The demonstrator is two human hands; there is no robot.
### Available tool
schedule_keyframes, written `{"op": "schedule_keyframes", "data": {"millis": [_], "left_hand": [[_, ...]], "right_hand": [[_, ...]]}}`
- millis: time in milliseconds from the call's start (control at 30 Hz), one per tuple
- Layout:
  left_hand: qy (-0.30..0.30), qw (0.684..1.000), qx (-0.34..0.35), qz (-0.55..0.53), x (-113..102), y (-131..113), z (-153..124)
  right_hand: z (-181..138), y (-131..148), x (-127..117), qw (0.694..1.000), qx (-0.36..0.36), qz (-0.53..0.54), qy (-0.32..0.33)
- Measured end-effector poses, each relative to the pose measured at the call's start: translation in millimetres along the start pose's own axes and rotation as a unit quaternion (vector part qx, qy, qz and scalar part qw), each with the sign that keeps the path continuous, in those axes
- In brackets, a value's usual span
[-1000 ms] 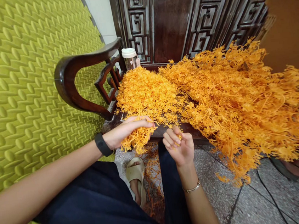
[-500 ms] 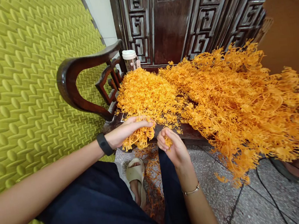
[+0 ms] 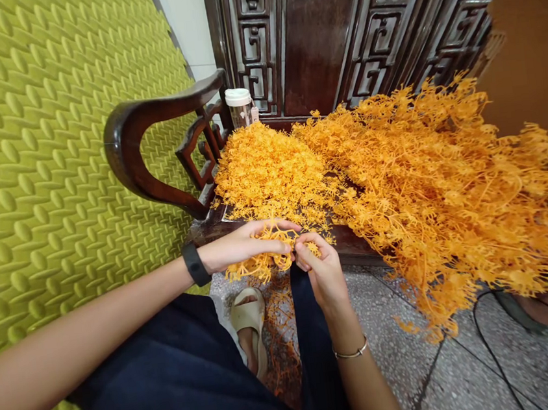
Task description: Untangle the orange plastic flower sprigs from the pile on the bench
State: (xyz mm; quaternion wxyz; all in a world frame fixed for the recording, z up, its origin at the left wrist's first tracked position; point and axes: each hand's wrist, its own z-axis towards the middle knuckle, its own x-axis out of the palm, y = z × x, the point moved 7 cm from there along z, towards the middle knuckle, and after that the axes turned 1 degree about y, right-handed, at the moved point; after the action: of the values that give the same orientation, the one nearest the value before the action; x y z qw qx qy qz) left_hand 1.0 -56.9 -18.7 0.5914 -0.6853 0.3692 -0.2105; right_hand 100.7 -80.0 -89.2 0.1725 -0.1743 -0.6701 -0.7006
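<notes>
Dark carved wooden panels rise behind a dark wooden bench seat [image 3: 344, 244], and a yellow-green embossed foam mat [image 3: 29, 159] fills the space left of the left hand. The left hand [image 3: 244, 247], with a black wristband [image 3: 193, 264] at its wrist, is curled palm-down around a clump of orange plastic sprigs [image 3: 256, 267], which hangs out below its fingers at the near edge of the seat. The right hand [image 3: 324, 275] comes up from below. Its thumb and forefinger are pinched narrow on a small orange plastic sprig [image 3: 310, 249] right at the left fingertips, where the two hands touch.

Just beyond the left hand lies a dense pile of short orange plastic pieces [image 3: 270, 166]. Beyond and to the right of the right hand sprawls a heap of long branched orange plastic stems [image 3: 439, 187], spilling over the seat edge toward the speckled stone floor [image 3: 417, 359]. Orange scraps [image 3: 280, 335] lie on the floor below both hands.

The step looks like working one sprig at the edge of the clump; whether it is going on or coming off cannot be told. It probably goes best with the left grip firm but not crushing. The right pinch should sit low at the sprig's base and move in line with the stem, since the fine branches look easy to snap or snag.
</notes>
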Motion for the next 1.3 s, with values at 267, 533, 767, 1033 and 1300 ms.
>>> {"op": "schedule_keyframes", "data": {"millis": [267, 533, 767, 1033, 1300], "left_hand": [[-0.053, 0.992, 0.009, 0.115, -6, 2, 1], [-0.073, 0.982, 0.039, 0.17, -10, 3, 3], [-0.078, 0.969, 0.032, 0.231, -11, 9, 1], [-0.124, 0.915, 0.095, 0.371, -5, -4, -7], [-0.114, 0.895, 0.042, 0.428, 2, 1, -7]], "right_hand": [[-2, -4, 2, 0.996, -0.007, -0.092, 0.009], [-1, 2, -3, 0.989, -0.04, -0.145, 0.003], [-2, 13, -2, 0.96, -0.075, -0.268, 0.024], [-13, 28, 14, 0.883, -0.173, -0.435, 0.02], [-13, 30, 11, 0.866, -0.157, -0.473, 0.05]]}}
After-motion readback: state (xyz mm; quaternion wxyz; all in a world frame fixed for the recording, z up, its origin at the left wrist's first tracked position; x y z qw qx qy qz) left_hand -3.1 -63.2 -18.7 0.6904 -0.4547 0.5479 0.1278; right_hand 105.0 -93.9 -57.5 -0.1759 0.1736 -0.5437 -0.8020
